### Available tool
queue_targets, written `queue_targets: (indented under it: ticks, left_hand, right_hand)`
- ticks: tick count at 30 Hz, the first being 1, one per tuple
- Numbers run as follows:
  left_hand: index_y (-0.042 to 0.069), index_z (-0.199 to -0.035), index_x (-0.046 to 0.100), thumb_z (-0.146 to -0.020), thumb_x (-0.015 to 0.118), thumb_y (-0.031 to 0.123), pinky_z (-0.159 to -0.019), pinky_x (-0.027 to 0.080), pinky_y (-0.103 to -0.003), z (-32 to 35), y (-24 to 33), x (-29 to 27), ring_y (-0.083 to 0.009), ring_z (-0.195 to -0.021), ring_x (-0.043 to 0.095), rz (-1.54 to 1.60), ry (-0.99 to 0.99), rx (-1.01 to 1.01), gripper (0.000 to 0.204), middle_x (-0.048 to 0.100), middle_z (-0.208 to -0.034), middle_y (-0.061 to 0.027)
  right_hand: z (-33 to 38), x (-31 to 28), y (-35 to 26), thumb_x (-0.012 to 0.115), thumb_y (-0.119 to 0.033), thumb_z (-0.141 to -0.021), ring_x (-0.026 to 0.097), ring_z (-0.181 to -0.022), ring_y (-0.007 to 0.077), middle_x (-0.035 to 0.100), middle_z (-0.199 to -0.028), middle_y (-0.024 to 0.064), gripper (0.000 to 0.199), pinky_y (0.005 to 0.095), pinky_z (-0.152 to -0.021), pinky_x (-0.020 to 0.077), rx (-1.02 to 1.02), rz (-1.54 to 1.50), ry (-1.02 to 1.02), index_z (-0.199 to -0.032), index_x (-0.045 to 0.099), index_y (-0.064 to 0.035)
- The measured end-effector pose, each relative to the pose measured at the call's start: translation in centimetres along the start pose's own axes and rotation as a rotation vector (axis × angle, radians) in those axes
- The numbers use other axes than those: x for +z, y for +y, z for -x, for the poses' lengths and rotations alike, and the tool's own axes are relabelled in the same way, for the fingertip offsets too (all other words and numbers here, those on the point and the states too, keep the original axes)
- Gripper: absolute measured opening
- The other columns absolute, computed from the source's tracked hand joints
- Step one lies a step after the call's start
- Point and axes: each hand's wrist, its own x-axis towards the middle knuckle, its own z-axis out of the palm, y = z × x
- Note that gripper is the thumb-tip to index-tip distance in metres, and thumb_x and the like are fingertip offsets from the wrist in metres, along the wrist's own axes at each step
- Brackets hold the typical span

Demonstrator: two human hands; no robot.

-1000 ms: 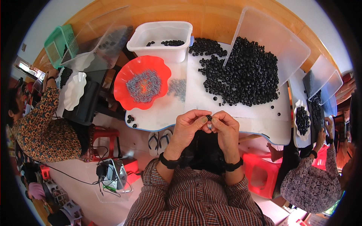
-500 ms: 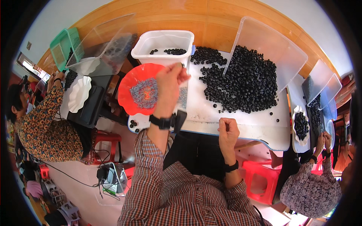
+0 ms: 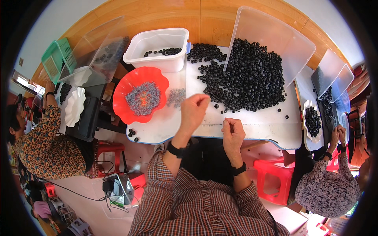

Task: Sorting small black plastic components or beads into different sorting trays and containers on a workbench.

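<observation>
My left hand (image 3: 194, 113) hovers over the front of the white table, left of a large heap of small round black pieces with holes (image 3: 252, 78). Its fingers are drawn together; anything between them is too small or hidden to tell. At the table's front edge my right hand (image 3: 234, 133) is closed, thumb against the curled fingers, and what it may hold is hidden. One loose black piece (image 3: 216, 106) lies between the heap and my left fingertips. Left of my hands stands a red wavy-rimmed dish (image 3: 120, 94) with small grey bits, and more grey bits (image 3: 176, 97) lie beside it.
Behind the dish is a white bin (image 3: 136, 61) holding some black pieces. A clear plastic box (image 3: 293, 43) lies tipped over behind the heap. Several black pieces (image 3: 132, 133) sit at the left front corner. People work at both sides, near red stools (image 3: 271, 169).
My left hand has come down and to the right, away from the front of the white bin. A dark bit at its fingertips no longer shows. My right hand stays closed near the edge.
</observation>
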Motion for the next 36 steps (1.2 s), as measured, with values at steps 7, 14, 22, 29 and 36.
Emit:
queue_targets:
  ticks: [7, 14, 22, 29, 36]
  left_hand:
    - [0.007, -0.098, 0.071, -0.084, 0.066, 0.008, -0.059, 0.048, -0.038, 1.0, -2.7, 2.8, -0.0294, -0.065, 0.06, -0.548, 0.141, 0.487, 0.015, 0.062, -0.077, -0.0131]
    - [0.008, -0.103, 0.068, -0.083, 0.069, 0.012, -0.068, 0.049, -0.04, 1.3, -2.7, 3.3, -0.0314, -0.078, 0.06, -0.784, 0.037, 0.442, 0.02, 0.059, -0.089, -0.0123]
    - [0.004, -0.103, 0.066, -0.081, 0.071, 0.006, -0.063, 0.051, -0.033, 1.9, -3.6, 2.4, -0.0223, -0.069, 0.063, -0.46, 0.028, 0.417, 0.023, 0.064, -0.09, -0.0105]
    - [-0.002, -0.105, 0.064, -0.085, 0.07, 0.003, -0.066, 0.053, -0.025, 3.7, -4.2, 1.5, -0.0106, -0.075, 0.062, 0.136, -0.036, 0.141, 0.021, 0.067, -0.091, -0.0069]
    - [-0.002, -0.115, 0.062, -0.096, 0.059, 0.007, -0.069, 0.057, -0.027, 4.1, -3.7, 0.4, -0.0132, -0.078, 0.066, 0.497, -0.147, -0.048, 0.022, 0.068, -0.094, -0.0115]
  right_hand:
    - [-0.1, 0.1, -0.1, 0.063, -0.001, -0.089, 0.058, -0.063, 0.0126, 0.059, -0.083, 0.0073, 0.005, 0.0258, -0.057, 0.0476, -0.01, 0.043, -0.01, -0.094, 0.061, 0.0014]
    - [-0.1, 0.0, 0.2, 0.064, -0.001, -0.088, 0.059, -0.064, 0.015, 0.059, -0.084, 0.0087, 0.005, 0.0272, -0.058, 0.0485, -0.037, 0.066, -0.02, -0.092, 0.061, 0.0011]
    - [-0.4, 0.0, -0.5, 0.064, 0.0, -0.088, 0.059, -0.064, 0.0163, 0.059, -0.084, 0.0093, 0.005, 0.0278, -0.058, 0.0483, -0.08, 0.131, -0.03, -0.092, 0.061, 0.0008]
    - [-0.2, 0.2, -0.6, 0.064, 0.001, -0.088, 0.059, -0.064, 0.0169, 0.059, -0.085, 0.01, 0.005, 0.0285, -0.058, 0.048, -0.108, 0.15, -0.032, -0.093, 0.061, 0.001]
    - [-0.2, 0.3, -0.3, 0.063, 0.001, -0.088, 0.059, -0.064, 0.0174, 0.059, -0.085, 0.0102, 0.005, 0.0286, -0.058, 0.048, -0.076, 0.142, -0.024, -0.093, 0.061, 0.0011]
